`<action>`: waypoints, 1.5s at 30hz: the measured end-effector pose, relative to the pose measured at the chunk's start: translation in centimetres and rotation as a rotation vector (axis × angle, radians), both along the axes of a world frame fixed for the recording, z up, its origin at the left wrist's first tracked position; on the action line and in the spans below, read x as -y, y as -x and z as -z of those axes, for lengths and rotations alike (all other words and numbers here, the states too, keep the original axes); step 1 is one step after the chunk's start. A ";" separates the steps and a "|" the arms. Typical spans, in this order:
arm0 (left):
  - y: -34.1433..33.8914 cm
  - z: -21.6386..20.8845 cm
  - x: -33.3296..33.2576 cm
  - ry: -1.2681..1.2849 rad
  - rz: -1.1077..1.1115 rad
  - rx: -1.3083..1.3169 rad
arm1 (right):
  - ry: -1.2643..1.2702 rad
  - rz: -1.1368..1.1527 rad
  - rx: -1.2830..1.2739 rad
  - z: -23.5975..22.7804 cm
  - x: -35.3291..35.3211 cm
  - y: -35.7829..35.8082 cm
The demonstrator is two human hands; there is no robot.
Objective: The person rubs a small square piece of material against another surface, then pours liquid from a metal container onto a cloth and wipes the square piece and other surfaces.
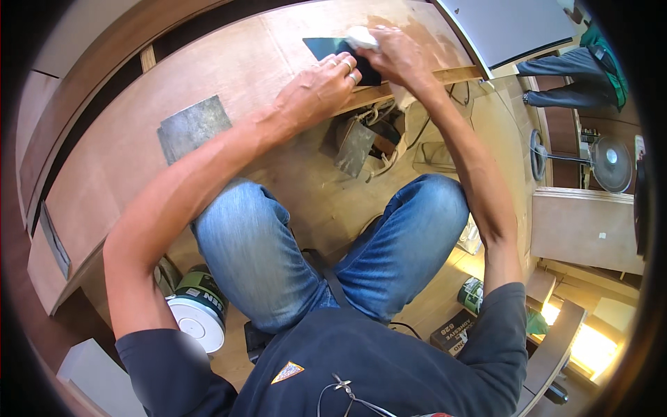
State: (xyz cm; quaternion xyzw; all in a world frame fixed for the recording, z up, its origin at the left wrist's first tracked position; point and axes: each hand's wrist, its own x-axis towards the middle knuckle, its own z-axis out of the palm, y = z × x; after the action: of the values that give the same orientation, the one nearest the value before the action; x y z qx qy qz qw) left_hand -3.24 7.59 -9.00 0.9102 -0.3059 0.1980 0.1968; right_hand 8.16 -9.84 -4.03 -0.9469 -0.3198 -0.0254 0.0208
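A long pale wooden panel (243,52) runs across the far side, in front of my knees. On it lies a dark blue-green sheet (321,46) with a glossy face. My left hand (319,87) grips the sheet's near-left part, fingers bent over it, a ring showing. In my right hand (397,59) is a crumpled white cloth (361,37), pressed at the sheet's upper right edge. A brownish damp-looking smear shows on the panel beyond the right hand. Much of the sheet is hidden by both hands.
A grey square plate (196,125) lies on the panel at left. Below the panel are another grey plate (354,149) and tangled cords. A white-lidded bucket (198,323) stands by my left leg, a tin (471,295) at right. A fan (611,164) and another person (580,76) are far right.
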 end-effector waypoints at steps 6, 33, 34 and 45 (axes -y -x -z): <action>0.6 0.3 -0.1 -0.127 -0.025 0.034 | -0.062 -0.153 -0.008 2.8 -6.6 -2.3; 0.5 0.2 -0.1 -0.151 -0.040 0.092 | -0.139 -0.391 -0.073 3.1 -6.5 -4.0; 0.5 0.2 -0.2 -0.133 -0.049 0.068 | -0.144 -0.391 -0.081 3.1 -6.3 -4.1; 0.0 0.2 0.7 -0.179 -0.025 0.084 | -0.048 -0.260 -0.167 0.7 -6.8 -2.6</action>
State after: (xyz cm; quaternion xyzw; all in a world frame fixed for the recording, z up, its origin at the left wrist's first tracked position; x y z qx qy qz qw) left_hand -3.26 6.86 -9.20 0.9187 -0.3190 0.2104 0.0994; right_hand 10.77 -3.09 -4.76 -0.8956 -0.4362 0.0488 0.0729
